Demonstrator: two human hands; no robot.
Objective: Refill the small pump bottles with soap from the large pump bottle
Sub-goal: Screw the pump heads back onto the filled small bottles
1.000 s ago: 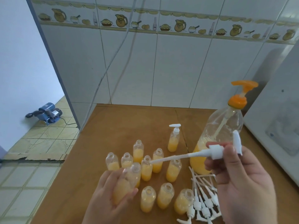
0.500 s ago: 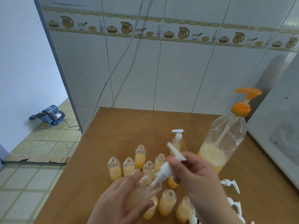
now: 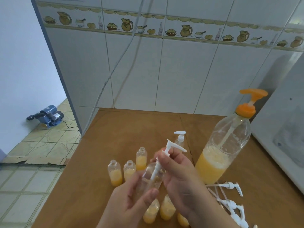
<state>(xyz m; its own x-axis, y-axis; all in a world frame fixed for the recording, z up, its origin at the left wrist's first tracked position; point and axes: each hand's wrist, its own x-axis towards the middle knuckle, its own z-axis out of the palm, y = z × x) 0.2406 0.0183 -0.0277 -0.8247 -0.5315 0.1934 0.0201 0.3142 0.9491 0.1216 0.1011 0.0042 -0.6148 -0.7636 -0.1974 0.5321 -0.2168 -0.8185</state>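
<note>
The left hand [image 3: 131, 199] curls its fingers and thumb round a small bottle [image 3: 152, 178], tilted above the wooden table [image 3: 118, 139]. At its 1 o'clock, the right hand [image 3: 179, 171] pinches a white pump head [image 3: 169, 148], whose tube sits inside the bottle's neck. The large pump bottle [image 3: 225, 148] stands at 3 o'clock of the hands, part full of yellow soap, with loose pumps [image 3: 230, 195] lying at its 6 o'clock

The large bottle [image 3: 225, 145] is clear with an orange pump [image 3: 248, 104] and yellow-orange soap, the loose pump heads [image 3: 232, 196] are white, the table [image 3: 123, 137] is brown.
</note>
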